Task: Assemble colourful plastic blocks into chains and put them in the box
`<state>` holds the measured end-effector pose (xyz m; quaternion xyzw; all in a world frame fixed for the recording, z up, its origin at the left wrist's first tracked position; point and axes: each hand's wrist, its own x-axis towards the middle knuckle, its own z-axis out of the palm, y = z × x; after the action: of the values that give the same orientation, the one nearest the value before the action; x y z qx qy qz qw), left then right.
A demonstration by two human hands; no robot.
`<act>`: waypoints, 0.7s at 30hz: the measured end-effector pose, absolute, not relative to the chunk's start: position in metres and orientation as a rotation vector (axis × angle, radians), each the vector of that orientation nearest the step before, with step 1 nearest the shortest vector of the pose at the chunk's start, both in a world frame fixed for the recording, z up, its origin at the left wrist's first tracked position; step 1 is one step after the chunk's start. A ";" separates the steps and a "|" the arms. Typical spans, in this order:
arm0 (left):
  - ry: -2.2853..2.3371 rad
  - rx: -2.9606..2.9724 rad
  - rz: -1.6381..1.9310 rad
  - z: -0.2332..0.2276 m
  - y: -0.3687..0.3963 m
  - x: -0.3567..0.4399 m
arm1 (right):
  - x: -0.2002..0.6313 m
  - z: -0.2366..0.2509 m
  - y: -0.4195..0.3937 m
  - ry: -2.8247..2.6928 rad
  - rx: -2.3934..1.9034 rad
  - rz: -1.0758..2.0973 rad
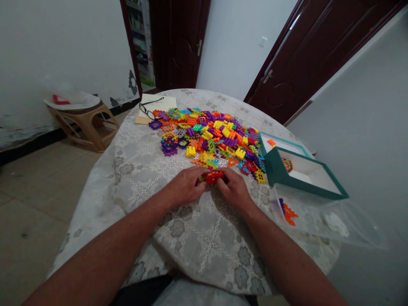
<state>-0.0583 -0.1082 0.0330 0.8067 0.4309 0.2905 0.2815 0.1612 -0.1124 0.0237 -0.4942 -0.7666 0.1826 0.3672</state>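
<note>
Both hands meet at the near side of a colourful heap of plastic building pieces [216, 131]. Between them is a small red building piece [212, 177], with a bit of orange and green showing at its edges. My left hand [189, 183] is closed on its left side, thumb toward me. On the right side, my right hand [234, 187] grips it with thumb and fingers. Fingers cover much of the piece, so its full shape is hidden. Yellow, purple, orange and blue pieces lie just beyond the fingertips.
Black glasses [147, 111] rest on papers [162, 102] at the back left. To the right stand an open green box [274, 165], its lid [299, 146] and a clear plastic tray [309, 216] with orange and purple pieces. A stool [92, 123] is left of the patterned tablecloth [204, 250].
</note>
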 end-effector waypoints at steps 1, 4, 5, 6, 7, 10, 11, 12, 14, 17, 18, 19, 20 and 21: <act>1.159 2.141 0.754 0.036 -0.110 -0.058 | 0.160 0.024 -0.113 -1.969 -1.274 0.476; 1.168 2.113 0.740 0.038 -0.111 -0.058 | 0.155 0.024 -0.114 -1.965 -1.277 0.491; 1.162 2.113 0.755 0.037 -0.110 -0.057 | 0.154 0.024 -0.114 -1.970 -1.266 0.494; 1.150 2.118 0.770 0.036 -0.108 -0.057 | 0.152 0.024 -0.114 -1.975 -1.251 0.496; 1.139 2.122 0.782 0.034 -0.107 -0.057 | 0.152 0.025 -0.115 -1.978 -1.234 0.498; 1.150 2.109 0.778 0.032 -0.105 -0.058 | 0.151 0.026 -0.116 -1.978 -1.198 0.553; 1.168 2.095 0.768 0.032 -0.104 -0.059 | 0.152 0.026 -0.116 -1.965 -1.194 0.594; 1.185 2.077 0.757 0.032 -0.104 -0.060 | 0.152 0.027 -0.116 -1.945 -1.184 0.651; 1.189 2.046 0.747 0.034 -0.105 -0.063 | 0.154 0.029 -0.116 -1.894 -1.149 0.792; 1.148 2.028 0.758 0.033 -0.105 -0.067 | 0.156 0.030 -0.115 -1.876 -1.111 0.892; 1.135 2.026 0.766 0.032 -0.105 -0.068 | 0.156 0.031 -0.114 -1.899 -1.108 0.872; 1.128 2.024 0.772 0.032 -0.105 -0.069 | 0.155 0.030 -0.113 -1.930 -1.108 0.837; 1.128 2.023 0.778 0.031 -0.104 -0.069 | 0.155 0.030 -0.112 -1.959 -1.110 0.798; 1.132 2.025 0.783 0.031 -0.104 -0.070 | 0.154 0.029 -0.112 -1.983 -1.112 0.765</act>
<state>-0.0696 -0.1043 0.0306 0.7778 0.4348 0.3007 0.3398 0.1537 -0.1116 0.0287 -0.4320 -0.7702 0.2970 0.3632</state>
